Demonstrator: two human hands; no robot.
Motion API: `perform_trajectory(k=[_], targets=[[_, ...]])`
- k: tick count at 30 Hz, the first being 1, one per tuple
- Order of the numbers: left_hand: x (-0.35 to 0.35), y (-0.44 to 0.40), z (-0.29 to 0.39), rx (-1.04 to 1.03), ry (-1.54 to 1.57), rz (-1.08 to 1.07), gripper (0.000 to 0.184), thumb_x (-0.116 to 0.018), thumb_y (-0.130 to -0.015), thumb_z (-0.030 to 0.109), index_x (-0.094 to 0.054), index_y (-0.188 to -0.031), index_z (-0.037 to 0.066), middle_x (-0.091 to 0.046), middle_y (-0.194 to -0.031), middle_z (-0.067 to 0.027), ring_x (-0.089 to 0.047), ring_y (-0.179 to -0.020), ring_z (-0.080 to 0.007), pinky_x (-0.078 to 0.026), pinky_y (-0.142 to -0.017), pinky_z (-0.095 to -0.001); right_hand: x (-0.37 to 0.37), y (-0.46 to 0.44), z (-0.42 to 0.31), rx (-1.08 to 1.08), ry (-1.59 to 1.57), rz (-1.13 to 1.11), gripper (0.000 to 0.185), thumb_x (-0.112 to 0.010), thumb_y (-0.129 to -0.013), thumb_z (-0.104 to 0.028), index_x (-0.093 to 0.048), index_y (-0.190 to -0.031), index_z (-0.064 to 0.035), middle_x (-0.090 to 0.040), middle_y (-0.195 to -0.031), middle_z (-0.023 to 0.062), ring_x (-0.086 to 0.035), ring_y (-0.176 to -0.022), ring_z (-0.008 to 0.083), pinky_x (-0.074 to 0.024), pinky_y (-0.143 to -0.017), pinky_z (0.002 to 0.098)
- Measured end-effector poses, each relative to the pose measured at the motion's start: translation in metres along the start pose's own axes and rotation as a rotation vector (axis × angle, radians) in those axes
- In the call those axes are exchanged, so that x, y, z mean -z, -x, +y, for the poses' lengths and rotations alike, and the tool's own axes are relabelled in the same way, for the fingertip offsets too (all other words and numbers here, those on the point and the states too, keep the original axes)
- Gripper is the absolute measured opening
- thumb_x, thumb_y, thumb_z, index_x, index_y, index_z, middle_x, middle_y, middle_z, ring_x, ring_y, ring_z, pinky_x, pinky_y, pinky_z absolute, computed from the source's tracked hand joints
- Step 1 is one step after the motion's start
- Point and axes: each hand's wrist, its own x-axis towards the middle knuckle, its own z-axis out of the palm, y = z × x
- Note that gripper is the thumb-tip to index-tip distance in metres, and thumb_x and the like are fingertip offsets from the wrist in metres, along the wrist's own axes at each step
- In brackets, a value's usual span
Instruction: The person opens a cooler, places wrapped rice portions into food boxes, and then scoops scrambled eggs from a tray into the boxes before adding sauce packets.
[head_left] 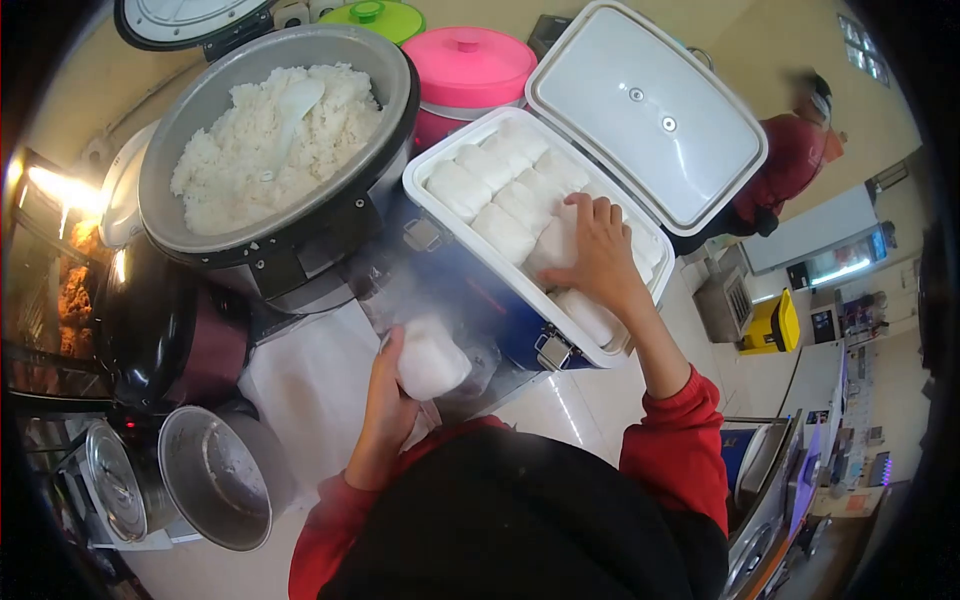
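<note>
One white bundle [433, 357] was cupped near-left in the left hand [385, 415], seemingly for support. The right hand [603, 262] was spread over packed bundles [500, 232] in the cooler [490, 288], its lid [650, 110] tilted open, likely for access.

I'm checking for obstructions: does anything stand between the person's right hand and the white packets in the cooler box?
Nothing visible does: the right hand is on the white packets, and the lid stands open beyond the cooler box.

We look forward and down from the person's head, close above both hands, mid-frame: left [388, 405], right [598, 255].
</note>
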Motion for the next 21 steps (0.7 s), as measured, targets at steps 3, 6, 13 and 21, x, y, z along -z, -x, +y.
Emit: perform_trajectory(k=[3, 6, 13, 21], targets=[[0.007, -0.004, -0.006, 0.057, -0.014, 0.004, 0.038, -0.048, -0.092, 0.029, -0.045, -0.118, 0.001, -0.055, -0.11, -0.0094, -0.054, -0.103, -0.0199, -0.045, -0.088, -0.0342, -0.001, -0.005, 0.003, 0.007, -0.038, -0.025, 0.078, -0.079, -0.05, -0.028, -0.043, -0.117, -0.0113, -0.042, -0.107, 0.0156, -0.04, -0.103, 0.0335, -0.0342, -0.092, 0.0416], [0.009, -0.005, -0.011, 0.063, -0.083, -0.003, 0.04, -0.054, -0.088, 0.019, -0.041, -0.12, 0.0, -0.052, -0.114, -0.01, -0.052, -0.105, -0.0201, -0.044, -0.089, -0.0339, -0.002, -0.004, 0.004, 0.039, 0.007, -0.066, 0.075, -0.079, -0.049, -0.028, -0.046, -0.115, -0.0116, -0.042, -0.107, 0.0155, -0.04, -0.103, 0.0333, -0.0348, -0.092, 0.042], [-0.006, 0.004, -0.008, 0.001, -0.132, -0.056, 0.047, -0.057, -0.085, 0.009, -0.036, -0.126, 0.006, -0.045, -0.12, -0.0091, -0.047, -0.11, -0.018, -0.042, -0.091, -0.0317, 0.005, -0.012, 0.012, 0.065, 0.009, -0.134, 0.07, -0.078, -0.05, -0.026, -0.05, -0.112, -0.0102, -0.045, -0.102, 0.0148, -0.045, -0.096, 0.0324, -0.0386, -0.087, 0.0392], [-0.008, 0.007, 0.004, -0.18, -0.303, -0.117, 0.053, -0.054, -0.086, 0.01, -0.031, -0.134, 0.014, -0.039, -0.127, -0.0064, -0.04, -0.111, -0.0131, -0.033, -0.09, -0.0243, 0.084, -0.009, 0.025, 0.243, -0.34, -0.127, 0.062, -0.077, -0.055, -0.026, -0.052, -0.108, -0.0051, -0.048, -0.101, 0.0145, -0.048, -0.098, 0.0259, -0.0401, -0.086, 0.0337]])
